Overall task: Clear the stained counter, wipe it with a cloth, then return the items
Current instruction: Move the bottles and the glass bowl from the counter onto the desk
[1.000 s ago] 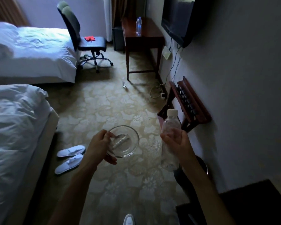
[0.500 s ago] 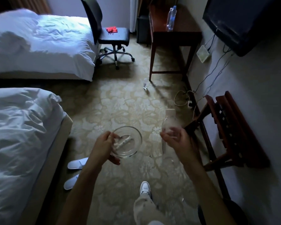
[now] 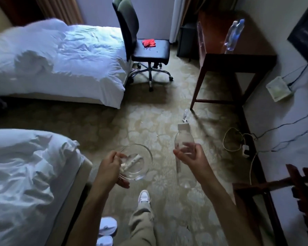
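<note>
Ashtray (image 3: 137,161) gripped in left hand (image 3: 108,168), bottle (image 3: 183,144) in right hand (image 3: 192,154).

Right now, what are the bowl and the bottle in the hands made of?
The bowl in the left hand looks like clear glass: thick, see-through, with a shiny rim. The bottle in the right hand looks like thin clear plastic with a white cap; the carpet shows through it. Motion blur leaves both a bit uncertain.
</note>
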### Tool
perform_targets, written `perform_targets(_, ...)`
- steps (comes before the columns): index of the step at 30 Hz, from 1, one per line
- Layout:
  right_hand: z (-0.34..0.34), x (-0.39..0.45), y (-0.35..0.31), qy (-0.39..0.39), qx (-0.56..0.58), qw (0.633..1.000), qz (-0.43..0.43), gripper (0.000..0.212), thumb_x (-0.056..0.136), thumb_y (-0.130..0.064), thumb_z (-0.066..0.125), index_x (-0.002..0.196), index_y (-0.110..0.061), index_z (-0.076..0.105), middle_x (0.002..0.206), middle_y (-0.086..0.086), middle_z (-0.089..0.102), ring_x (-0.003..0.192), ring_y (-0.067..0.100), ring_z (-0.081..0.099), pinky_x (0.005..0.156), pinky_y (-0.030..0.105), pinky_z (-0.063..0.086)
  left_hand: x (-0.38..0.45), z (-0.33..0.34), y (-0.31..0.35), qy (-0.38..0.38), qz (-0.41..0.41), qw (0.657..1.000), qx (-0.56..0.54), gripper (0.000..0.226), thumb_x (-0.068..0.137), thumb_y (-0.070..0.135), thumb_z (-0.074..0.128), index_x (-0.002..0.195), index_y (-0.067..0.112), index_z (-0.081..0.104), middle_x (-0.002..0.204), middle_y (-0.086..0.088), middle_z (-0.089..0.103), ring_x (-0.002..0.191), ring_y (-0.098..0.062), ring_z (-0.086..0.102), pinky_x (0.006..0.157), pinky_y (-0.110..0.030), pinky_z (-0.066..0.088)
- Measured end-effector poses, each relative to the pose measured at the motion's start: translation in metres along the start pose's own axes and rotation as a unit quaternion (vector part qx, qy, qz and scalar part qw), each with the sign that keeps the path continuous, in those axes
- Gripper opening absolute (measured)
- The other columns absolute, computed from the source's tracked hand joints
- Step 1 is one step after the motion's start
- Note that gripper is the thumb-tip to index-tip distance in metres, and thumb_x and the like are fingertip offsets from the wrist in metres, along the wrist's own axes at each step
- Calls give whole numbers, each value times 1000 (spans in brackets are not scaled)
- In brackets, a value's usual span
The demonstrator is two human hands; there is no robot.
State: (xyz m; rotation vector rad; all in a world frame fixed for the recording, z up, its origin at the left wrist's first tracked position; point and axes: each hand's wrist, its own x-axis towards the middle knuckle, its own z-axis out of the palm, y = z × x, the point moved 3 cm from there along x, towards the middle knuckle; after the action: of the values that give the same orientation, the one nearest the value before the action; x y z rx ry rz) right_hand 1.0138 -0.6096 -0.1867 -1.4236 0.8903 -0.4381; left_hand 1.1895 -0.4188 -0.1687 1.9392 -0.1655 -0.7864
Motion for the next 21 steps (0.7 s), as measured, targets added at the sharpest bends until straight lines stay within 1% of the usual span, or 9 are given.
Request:
perform_targets(2, 11, 51, -6, 10, -11, 1000, 17, 59, 73, -32, 81, 122, -21, 50, 115, 0, 63, 104, 6, 63, 68, 12, 53, 61, 4, 20, -19, -17, 1000, 9, 28, 109, 19, 35, 99, 10, 59, 87, -15, 56, 32, -23, 58, 35, -36, 55)
perform_targets(3, 15, 75, -15, 15, -16, 999, 23, 60, 72, -31, 82, 122, -22, 50, 116, 0, 63, 103, 5, 63, 67, 11, 53, 90, 7, 33, -24, -22, 999, 16, 28, 109, 19, 35, 100, 9, 59, 87, -15, 56, 32, -23, 58, 35, -36, 55)
perform_targets(4, 17, 98, -25, 21, -19, 999, 25, 60, 71, -31, 83, 121, -24, 51, 116, -1, 64, 104, 6, 63, 70, 13, 53, 118, 9, 49, -32, -21, 999, 25, 28, 109, 19, 34, 102, 8, 59, 88, -14, 56, 33, -22, 59, 34, -34, 54)
perform_targets(7, 12, 172, -69, 49, -31, 998, 5, 61, 70, -35, 83, 121, -28, 51, 116, -6, 63, 108, 8, 62, 88, 24, 50, 199, 22, 109, -62, 2, 997, 46, 29, 109, 18, 35, 108, 3, 59, 90, -11, 55, 32, -21, 57, 30, -30, 50)
perform_targets(9, 4, 214, -94, 75, -28, 997, 4, 61, 70, -37, 82, 121, -28, 50, 116, -7, 63, 107, 7, 62, 93, 28, 50, 248, 34, 149, -77, 23, 994, 72, 28, 109, 20, 35, 107, 6, 60, 92, -10, 56, 33, -23, 59, 33, -31, 51)
perform_targets(12, -10, 282, -107, 113, -12, 993, 10, 57, 72, -33, 81, 120, -28, 51, 116, -6, 63, 106, 5, 62, 89, 22, 50, 325, 63, 201, -109, 48, 990, 80, 28, 108, 21, 37, 105, 6, 61, 92, -9, 56, 34, -22, 58, 33, -33, 52)
perform_targets(14, -18, 330, -101, 124, 3, 992, 36, 59, 72, -34, 81, 122, -26, 50, 116, -8, 64, 105, 3, 62, 84, 17, 47, 373, 89, 228, -123, 53, 988, 81, 28, 109, 20, 37, 105, 5, 60, 92, -11, 55, 34, -21, 57, 31, -31, 51)
perform_targets(17, -24, 416, -88, 147, 18, 987, 58, 65, 70, -35, 82, 124, -23, 48, 114, -6, 65, 107, 7, 62, 81, 16, 46, 447, 127, 259, -144, 41, 985, 85, 28, 109, 20, 36, 105, 6, 59, 92, -14, 56, 33, -23, 58, 31, -31, 51)
perform_targets(21, -31, 548, -115, 127, 32, 989, 70, 68, 67, -35, 84, 123, -21, 49, 118, 0, 64, 108, 10, 63, 89, 23, 49, 538, 161, 318, -137, 21, 986, 90, 29, 109, 21, 35, 99, 7, 58, 85, -14, 55, 32, -24, 58, 32, -34, 52)
